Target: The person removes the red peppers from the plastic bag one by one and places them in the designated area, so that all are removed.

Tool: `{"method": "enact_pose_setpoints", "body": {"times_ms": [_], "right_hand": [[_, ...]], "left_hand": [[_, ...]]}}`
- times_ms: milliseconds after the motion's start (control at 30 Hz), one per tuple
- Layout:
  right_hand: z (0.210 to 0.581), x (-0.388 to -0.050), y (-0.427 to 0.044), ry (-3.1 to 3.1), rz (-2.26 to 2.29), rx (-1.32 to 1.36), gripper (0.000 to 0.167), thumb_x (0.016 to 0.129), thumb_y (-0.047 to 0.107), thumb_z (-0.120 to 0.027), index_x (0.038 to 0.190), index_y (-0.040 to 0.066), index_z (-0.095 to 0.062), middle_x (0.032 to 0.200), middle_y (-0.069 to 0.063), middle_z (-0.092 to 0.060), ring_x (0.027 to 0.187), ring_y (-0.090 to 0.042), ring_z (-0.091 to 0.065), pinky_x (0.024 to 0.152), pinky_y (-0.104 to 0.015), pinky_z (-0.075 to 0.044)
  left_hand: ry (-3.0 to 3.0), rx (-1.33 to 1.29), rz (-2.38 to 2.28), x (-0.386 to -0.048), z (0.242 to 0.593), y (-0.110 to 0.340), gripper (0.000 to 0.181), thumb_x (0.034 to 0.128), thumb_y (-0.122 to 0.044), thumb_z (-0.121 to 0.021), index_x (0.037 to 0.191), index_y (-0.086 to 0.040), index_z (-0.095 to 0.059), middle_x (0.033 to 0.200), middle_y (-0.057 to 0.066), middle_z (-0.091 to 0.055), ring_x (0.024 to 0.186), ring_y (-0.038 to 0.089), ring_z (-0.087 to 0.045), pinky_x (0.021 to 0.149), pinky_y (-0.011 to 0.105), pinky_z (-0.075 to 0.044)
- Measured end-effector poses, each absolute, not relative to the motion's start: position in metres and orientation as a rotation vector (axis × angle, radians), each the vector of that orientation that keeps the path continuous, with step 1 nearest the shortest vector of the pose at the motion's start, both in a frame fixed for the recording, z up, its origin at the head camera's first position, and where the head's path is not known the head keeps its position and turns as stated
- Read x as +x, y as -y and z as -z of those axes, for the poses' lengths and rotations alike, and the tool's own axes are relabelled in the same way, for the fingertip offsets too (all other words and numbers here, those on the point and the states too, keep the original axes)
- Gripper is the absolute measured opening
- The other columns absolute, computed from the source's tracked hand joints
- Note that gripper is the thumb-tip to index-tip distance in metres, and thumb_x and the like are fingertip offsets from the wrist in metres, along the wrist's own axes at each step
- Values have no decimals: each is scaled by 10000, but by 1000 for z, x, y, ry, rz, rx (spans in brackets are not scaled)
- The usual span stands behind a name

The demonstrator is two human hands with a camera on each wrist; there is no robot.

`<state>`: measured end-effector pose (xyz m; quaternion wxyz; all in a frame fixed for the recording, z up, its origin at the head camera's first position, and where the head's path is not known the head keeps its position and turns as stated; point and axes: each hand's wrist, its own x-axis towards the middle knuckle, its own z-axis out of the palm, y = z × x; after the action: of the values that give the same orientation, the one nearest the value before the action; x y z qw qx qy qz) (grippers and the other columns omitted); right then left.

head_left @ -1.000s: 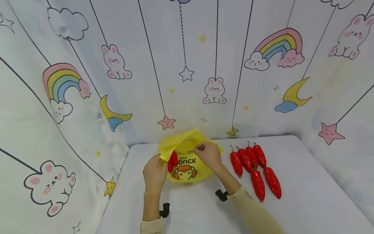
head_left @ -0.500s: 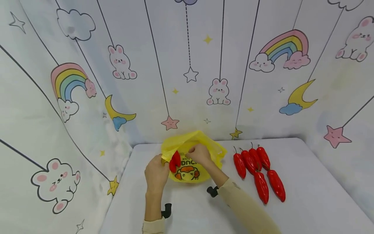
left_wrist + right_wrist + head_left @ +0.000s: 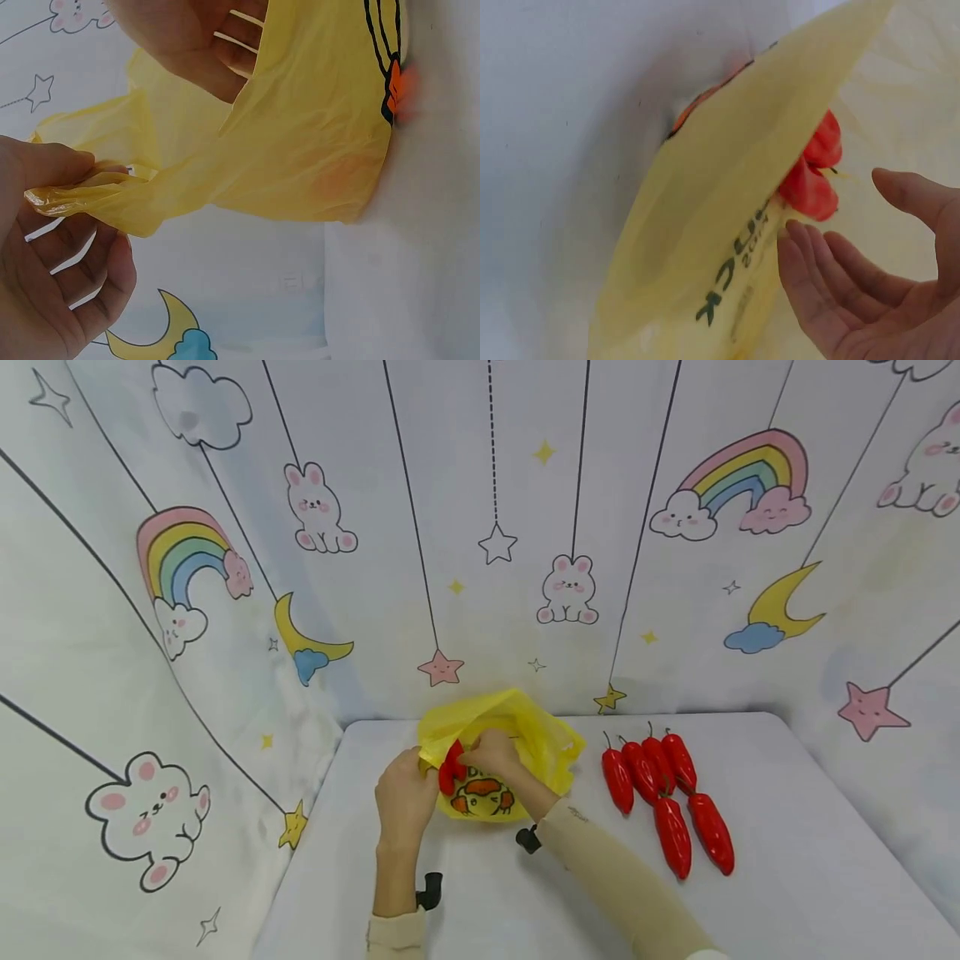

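Note:
My left hand (image 3: 405,795) pinches the rim of a yellow plastic bag (image 3: 468,708) with a printed duck; in the left wrist view the thumb and fingers of the left hand (image 3: 64,259) bunch the film. My right hand (image 3: 497,752) reaches into the bag's mouth. Red peppers (image 3: 451,768) show there, close by its fingertips. In the right wrist view, the right hand (image 3: 877,292) has thumb and fingers apart, holding nothing, just beside the red peppers (image 3: 814,187). The bag's wall hides part of them.
Several long red chili peppers (image 3: 672,835) lie on the white table (image 3: 795,860) to the right of the bag. Behind the table hangs a white cloth backdrop (image 3: 495,627) with cartoon prints.
My right hand has moved left and deeper into the bag, up to the red peppers. The left hand keeps its pinch on the rim. The head view has shifted slightly.

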<state>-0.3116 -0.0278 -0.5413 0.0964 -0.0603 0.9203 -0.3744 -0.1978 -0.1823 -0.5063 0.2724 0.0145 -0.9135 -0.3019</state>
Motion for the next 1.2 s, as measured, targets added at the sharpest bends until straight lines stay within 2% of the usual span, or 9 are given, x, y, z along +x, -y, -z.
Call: {"method": "enact_pose_setpoints", "body": {"times_ms": [100,300,667,867,1033,1200], "right_hand": [[543,-312,35,-2715,1132,-148,396,843,333,-839,660,100,-576,562,5,-439,533,-179,-473,505,-293,-382],[552,-318,41,-2755,1096,-135,378,857,357,-838,713,104,-597,632,-11,-528,615,-199,-551,585,-305,-465],[563,-330,44,-2803,1001,-158,374,835,389,-854,774,85,-644,709,-33,-613,631,-198,-606,592,-312,-534],[570,-332,47,-2779,1043,-94,333,847,310,-860,895,54,-653,777,-57,-627,670,-220,-660,629,-329,-591],[572,-333,49,-2788,1037,-95,331,820,292,-873,902,37,-678,801,-64,-653,699,-211,-657,690,-344,-595],[573,-331,49,-2699,1155,-32,376,790,231,-890,980,1,-662,854,-93,-649,694,-233,-674,669,-362,-612]], "left_hand": [[2457,37,811,-198,506,183,156,882,-24,-649,760,-118,-627,691,3,-556,552,160,-474,501,323,-420],[2461,43,827,-198,504,183,140,882,-29,-640,771,-115,-640,709,9,-576,571,170,-486,520,335,-430],[2474,42,847,-199,503,182,147,882,-33,-655,771,-127,-631,720,5,-563,584,167,-480,539,328,-426],[2485,53,829,-199,504,181,165,887,-41,-645,754,-131,-608,710,10,-547,584,176,-477,534,329,-417],[2489,75,823,-198,505,182,150,884,-39,-646,765,-127,-626,707,3,-558,578,174,-490,534,332,-433],[2487,75,827,-198,505,183,154,878,-35,-642,756,-128,-619,707,4,-561,577,175,-493,532,334,-435]]}}
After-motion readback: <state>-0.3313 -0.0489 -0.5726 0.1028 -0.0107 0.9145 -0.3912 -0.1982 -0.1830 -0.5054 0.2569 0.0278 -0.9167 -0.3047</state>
